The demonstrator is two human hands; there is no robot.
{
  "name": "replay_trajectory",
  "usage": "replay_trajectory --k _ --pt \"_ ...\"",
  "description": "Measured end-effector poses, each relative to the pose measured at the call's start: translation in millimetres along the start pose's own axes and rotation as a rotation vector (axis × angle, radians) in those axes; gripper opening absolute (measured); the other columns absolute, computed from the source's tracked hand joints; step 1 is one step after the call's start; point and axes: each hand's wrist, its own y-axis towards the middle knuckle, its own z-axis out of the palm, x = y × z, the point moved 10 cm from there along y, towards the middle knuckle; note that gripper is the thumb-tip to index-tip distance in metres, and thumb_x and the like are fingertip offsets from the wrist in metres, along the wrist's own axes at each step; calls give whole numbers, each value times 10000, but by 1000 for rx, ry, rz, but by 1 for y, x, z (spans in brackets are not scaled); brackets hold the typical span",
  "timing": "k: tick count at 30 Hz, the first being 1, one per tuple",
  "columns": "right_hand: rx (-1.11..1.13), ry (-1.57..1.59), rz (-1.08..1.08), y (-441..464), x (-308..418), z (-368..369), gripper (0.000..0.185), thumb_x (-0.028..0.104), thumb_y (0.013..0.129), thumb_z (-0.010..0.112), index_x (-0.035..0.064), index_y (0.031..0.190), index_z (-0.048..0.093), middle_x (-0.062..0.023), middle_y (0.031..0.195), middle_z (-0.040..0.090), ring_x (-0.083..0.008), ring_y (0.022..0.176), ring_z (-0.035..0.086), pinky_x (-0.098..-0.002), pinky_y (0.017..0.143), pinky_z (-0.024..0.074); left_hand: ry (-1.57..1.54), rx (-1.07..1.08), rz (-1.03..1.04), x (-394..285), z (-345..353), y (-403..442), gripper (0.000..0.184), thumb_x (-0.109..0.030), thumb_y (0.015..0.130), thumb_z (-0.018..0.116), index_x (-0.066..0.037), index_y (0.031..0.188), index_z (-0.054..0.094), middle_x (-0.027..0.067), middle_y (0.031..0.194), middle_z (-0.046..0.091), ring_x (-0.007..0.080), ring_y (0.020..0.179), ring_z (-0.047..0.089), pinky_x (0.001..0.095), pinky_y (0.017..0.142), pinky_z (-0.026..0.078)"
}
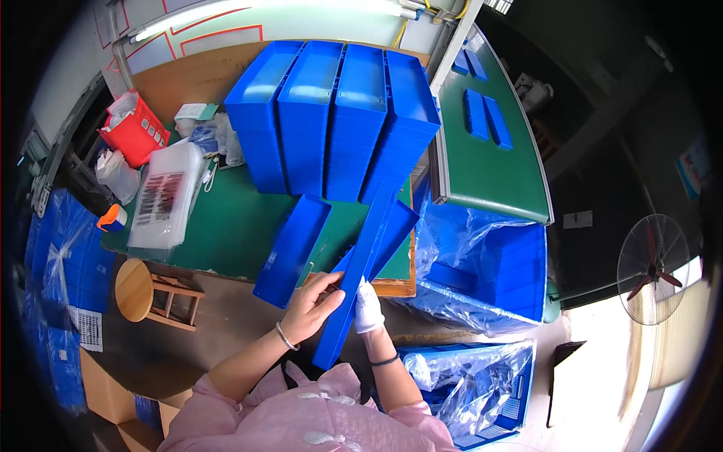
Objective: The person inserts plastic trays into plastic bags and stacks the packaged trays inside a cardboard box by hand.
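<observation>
A long, narrow blue plastic tray [354, 294] is held on its side, tilted, over the front edge of the table. My left hand [310, 307], bare with a bracelet at the wrist, grips its left side with the thumb against the tray. My right hand [368, 309], in a white glove, grips the right side; some of its fingers are hidden behind the tray. Beyond my hands, another blue tray [292, 252] lies on the green table to the left, and a further blue tray [398, 233] lies partly behind the held one.
Tall stacks of blue trays [305, 143] stand at the table's back. A red bag [135, 128] and clear plastic bags [166, 192] lie left. A green conveyor [493, 177] carries several trays. Lined blue crates [512, 264] stand right, a wooden stool [135, 290] left, a fan [652, 269] far right.
</observation>
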Motion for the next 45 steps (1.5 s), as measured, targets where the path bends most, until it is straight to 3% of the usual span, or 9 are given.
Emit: replay_trajectory --k 7,11,14,20,22,26,28,32,45 --pt "138 -415 -197 6 30 102 325 236 874 489 -2 1092 453 -53 918 543 -94 821 471 -240 739 403 13 -392 40 -2 -101 -32 429 -134 865 486 28 1235 342 108 1164 474 170 1016 486 269 879 372" --pt "715 -305 -57 -16 0 197 500 247 826 565 12 1218 362 -72 1108 459 -155 1036 433 -310 896 346 -691 -540 -371 76 -159 -58 235 -198 871 467 -39 1037 514 14 850 576 79 706 543 229 647 458" --pt "557 -658 -346 12 -18 221 609 247 807 582 17 1283 281 -150 1243 389 -254 1176 362 -352 978 282 -1111 282 115 89 -171 -49 472 -327 848 454 0 1181 391 124 865 559 187 677 529 250 560 409" --pt "313 32 440 76 -159 272 423 297 808 557 -12 1085 474 -106 905 575 -182 784 556 -301 717 452 -1851 1585 0 60 -198 -91 740 -513 794 429 -6 1298 238 253 1179 402 372 962 479 445 798 367" --pt "292 216 453 88 -180 310 392 298 801 571 -18 1026 515 -108 908 574 -171 788 556 -297 693 460 -1485 1234 -188 93 -218 -100 648 -459 799 469 11 1228 348 219 1138 461 312 975 498 382 834 382" --pt "61 -78 38 111 -139 338 334 251 801 592 1 1014 535 -89 927 583 -151 797 560 -279 718 466 -125 -302 -382 152 -440 -104 143 -38 798 513 8 923 562 64 888 578 100 785 549 222 665 465" --pt "-3 -325 -135 108 -113 351 335 268 804 597 -12 980 548 -46 870 578 -99 737 518 -234 671 437 313 -552 6 62 -490 -109 123 -42 762 573 3 877 572 69 858 564 128 754 554 235 644 454" --pt "28 -458 -149 110 -119 383 308 240 797 614 -7 970 552 -32 863 580 -80 737 502 -223 659 427 672 -312 416 -36 -430 -89 180 -61 718 623 -20 889 588 98 845 549 228 744 571 295 659 473" --pt "41 -574 -131 133 -132 420 287 215 765 646 -4 931 560 -39 821 584 -82 695 501 -225 624 430 921 -293 432 -10 -446 -73 108 -48 706 596 -9 798 554 105 788 523 232 638 550 331 561 449"
